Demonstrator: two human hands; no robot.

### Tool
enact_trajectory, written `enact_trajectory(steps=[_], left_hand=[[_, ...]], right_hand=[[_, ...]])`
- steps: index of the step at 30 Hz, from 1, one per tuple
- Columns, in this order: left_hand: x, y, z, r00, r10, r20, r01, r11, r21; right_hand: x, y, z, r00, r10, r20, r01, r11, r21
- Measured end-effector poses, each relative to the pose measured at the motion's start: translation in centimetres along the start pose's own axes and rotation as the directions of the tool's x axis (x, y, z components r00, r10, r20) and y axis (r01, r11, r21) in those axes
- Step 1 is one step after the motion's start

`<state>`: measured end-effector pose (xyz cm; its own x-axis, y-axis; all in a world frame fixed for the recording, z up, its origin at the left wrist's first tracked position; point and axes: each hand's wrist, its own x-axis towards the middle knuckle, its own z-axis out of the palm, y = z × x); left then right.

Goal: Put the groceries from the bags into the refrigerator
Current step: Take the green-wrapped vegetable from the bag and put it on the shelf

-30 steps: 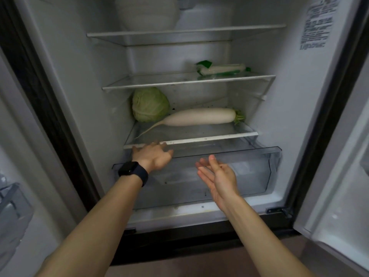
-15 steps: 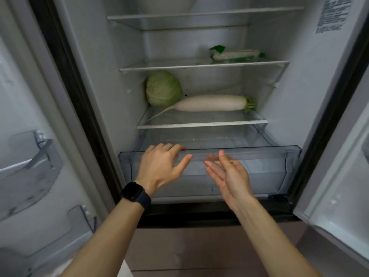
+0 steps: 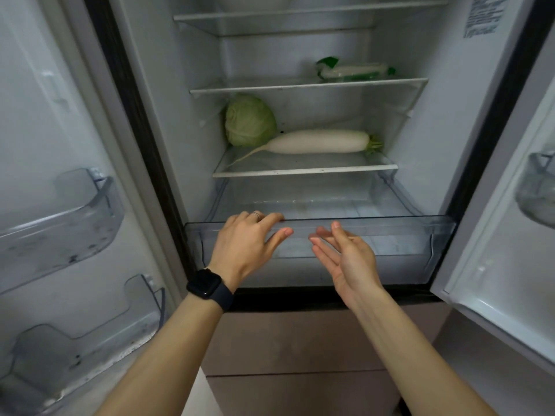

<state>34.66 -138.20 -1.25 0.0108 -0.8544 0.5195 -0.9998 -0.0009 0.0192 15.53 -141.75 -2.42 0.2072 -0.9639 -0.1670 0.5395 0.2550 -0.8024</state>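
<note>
Left hand (image 3: 246, 244) has its fingers (image 3: 270, 219) hooked loosely over the drawer (image 3: 390, 232) front rim, thumb spread below, gripping nothing else. Right hand (image 3: 345, 259) floats just beside it, palm up, fingers wide, empty. Nothing blocks the drawer, which sits pulled out and looks bare. Cabbage (image 3: 250, 121) touches the radish (image 3: 318, 142) on the shelf (image 3: 304, 170) above; a packet (image 3: 351, 70) lies one shelf higher. Since half a second ago both hands have hardly moved.

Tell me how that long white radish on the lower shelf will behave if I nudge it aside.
The radish looks thick and solid, so probably stiff and fairly heavy. Its round body lies on smooth glass, so it may roll toward the shelf front. The thin root tip near the cabbage could snap.
</note>
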Motion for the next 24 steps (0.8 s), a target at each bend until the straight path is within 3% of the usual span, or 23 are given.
enact_trajectory(steps=[9, 14, 16, 18, 21, 24], left_hand=[[-1.5, 0.5, 0.1, 0.999, 0.026, -0.029, -0.025, 0.999, 0.043], [-4.0, 1.1, -0.6, 0.999, -0.012, 0.031, 0.012, 1.0, -0.003], [-5.7, 1.4, -1.2, 0.999, -0.032, 0.031, 0.033, 0.999, -0.027], [-7.7, 1.6, -1.8, 0.997, -0.078, 0.023, 0.079, 0.996, -0.048], [-11.3, 1.9, -2.6, 0.983, -0.184, 0.021, 0.185, 0.979, -0.086], [-15.8, 2.4, -2.9, 0.944, -0.321, 0.074, 0.327, 0.94, -0.101]], right_hand=[[-0.5, -0.6, -1.0, 1.0, -0.002, 0.016, 0.004, 0.99, -0.139], [-1.7, 0.4, -1.8, 0.997, -0.075, -0.007, 0.067, 0.922, -0.381], [-3.0, 1.0, -2.8, 0.98, -0.197, 0.03, 0.18, 0.815, -0.551], [-4.6, 1.6, -4.0, 0.935, -0.314, 0.163, 0.334, 0.634, -0.698], [-7.2, 2.4, -5.6, 0.867, -0.341, 0.363, 0.482, 0.39, -0.785], [-9.8, 3.5, -7.1, 0.813, -0.305, 0.496, 0.568, 0.224, -0.792]])
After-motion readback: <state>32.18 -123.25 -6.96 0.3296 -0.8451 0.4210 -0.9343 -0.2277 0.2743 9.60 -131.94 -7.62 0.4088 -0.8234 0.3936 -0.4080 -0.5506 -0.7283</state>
